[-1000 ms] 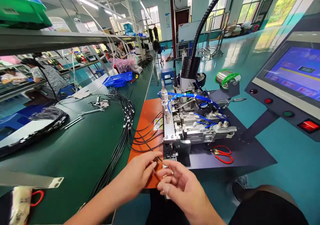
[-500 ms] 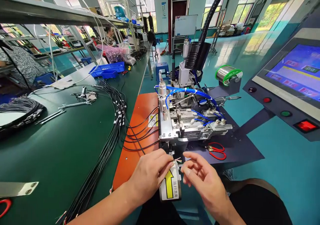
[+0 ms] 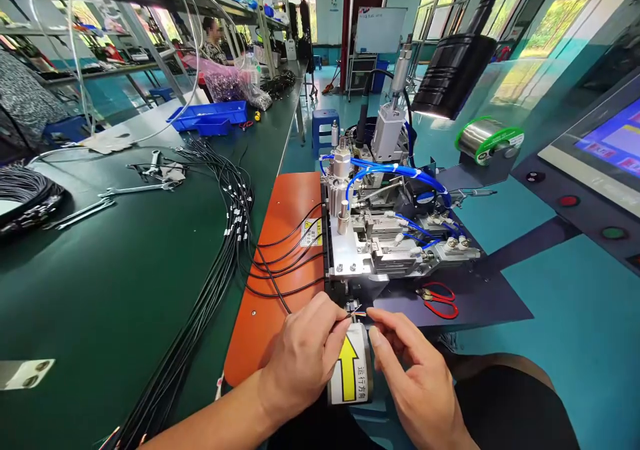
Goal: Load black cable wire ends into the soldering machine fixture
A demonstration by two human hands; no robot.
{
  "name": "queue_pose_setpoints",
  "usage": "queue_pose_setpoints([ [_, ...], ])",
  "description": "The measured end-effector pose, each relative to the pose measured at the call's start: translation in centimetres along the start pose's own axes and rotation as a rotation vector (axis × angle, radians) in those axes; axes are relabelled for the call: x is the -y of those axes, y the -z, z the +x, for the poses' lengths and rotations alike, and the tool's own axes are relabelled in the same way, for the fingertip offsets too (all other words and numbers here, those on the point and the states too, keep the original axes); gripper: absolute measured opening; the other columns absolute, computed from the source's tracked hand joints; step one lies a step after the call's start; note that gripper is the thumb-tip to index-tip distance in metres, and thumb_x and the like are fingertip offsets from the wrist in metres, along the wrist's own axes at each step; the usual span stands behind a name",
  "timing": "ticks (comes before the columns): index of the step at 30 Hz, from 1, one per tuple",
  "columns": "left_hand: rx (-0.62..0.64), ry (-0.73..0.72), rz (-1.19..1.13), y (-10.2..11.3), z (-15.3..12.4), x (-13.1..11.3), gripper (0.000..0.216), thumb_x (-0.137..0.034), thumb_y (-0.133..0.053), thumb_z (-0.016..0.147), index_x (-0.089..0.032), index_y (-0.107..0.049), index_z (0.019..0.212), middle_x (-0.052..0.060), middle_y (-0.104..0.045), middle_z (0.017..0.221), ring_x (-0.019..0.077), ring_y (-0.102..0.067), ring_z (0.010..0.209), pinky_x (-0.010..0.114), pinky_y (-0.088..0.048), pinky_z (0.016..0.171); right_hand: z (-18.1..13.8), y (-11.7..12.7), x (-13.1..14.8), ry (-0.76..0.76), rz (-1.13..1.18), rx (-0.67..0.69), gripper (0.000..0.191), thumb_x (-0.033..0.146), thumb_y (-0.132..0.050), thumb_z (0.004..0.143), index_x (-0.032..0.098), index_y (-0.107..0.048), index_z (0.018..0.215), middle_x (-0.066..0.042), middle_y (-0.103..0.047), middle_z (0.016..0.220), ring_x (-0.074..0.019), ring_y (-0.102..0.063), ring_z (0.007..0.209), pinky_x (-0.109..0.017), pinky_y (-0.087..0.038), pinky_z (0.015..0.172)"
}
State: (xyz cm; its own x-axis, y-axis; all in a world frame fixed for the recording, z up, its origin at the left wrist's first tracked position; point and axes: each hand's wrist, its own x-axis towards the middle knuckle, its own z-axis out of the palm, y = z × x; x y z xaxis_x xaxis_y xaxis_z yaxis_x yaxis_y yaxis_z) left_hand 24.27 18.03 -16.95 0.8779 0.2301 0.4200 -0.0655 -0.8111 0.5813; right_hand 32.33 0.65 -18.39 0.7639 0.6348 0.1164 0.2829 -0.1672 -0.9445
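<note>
My left hand is closed, pinching the stripped end of a thin black cable just in front of the small metal machine. My right hand is beside it, its fingertips pinched at the cable's coloured wire tips. Both hands hover above a white block with a yellow arrow label. The cable runs back left across the orange mat.
A long bundle of black cables lies on the green bench. Red-handled scissors rest on the dark plate. A solder spool, a control panel with screen, blue bins, wrenches and another seated person are farther off.
The view has tilted down and closer to the machine. My hands moved forward with the cable end, and my right fingers closed in on the wire tips.
</note>
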Motion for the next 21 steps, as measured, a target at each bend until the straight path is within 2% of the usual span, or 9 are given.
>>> queue_pose_setpoints([
  [16, -0.023, 0.018, 0.006, 0.1, 0.1, -0.4, 0.013, -0.018, -0.049, 0.094, -0.013, -0.055, 0.084, 0.004, -0.051, 0.080, 0.0081, -0.044, 0.073, 0.021, -0.036, 0.066, 0.1, -0.3, 0.9, -0.074, 0.096, 0.027, 0.034, 0.040, -0.053, 0.101, 0.015, -0.059, 0.123, -0.007, -0.052, 0.097, -0.0056, -0.054, 0.077, -0.008, -0.047, 0.064],
  [21, -0.036, -0.045, 0.079, 0.0, 0.1, -0.6, 0.013, -0.015, -0.050, 0.092, -0.013, -0.053, 0.079, 0.003, -0.048, 0.076, 0.0092, -0.041, 0.071, 0.024, -0.031, 0.063, 0.0, -0.1, 1.2, -0.011, 0.025, 0.012, 0.029, 0.035, -0.052, 0.102, 0.015, -0.059, 0.122, -0.006, -0.052, 0.097, -0.0052, -0.054, 0.079, -0.009, -0.048, 0.068],
])
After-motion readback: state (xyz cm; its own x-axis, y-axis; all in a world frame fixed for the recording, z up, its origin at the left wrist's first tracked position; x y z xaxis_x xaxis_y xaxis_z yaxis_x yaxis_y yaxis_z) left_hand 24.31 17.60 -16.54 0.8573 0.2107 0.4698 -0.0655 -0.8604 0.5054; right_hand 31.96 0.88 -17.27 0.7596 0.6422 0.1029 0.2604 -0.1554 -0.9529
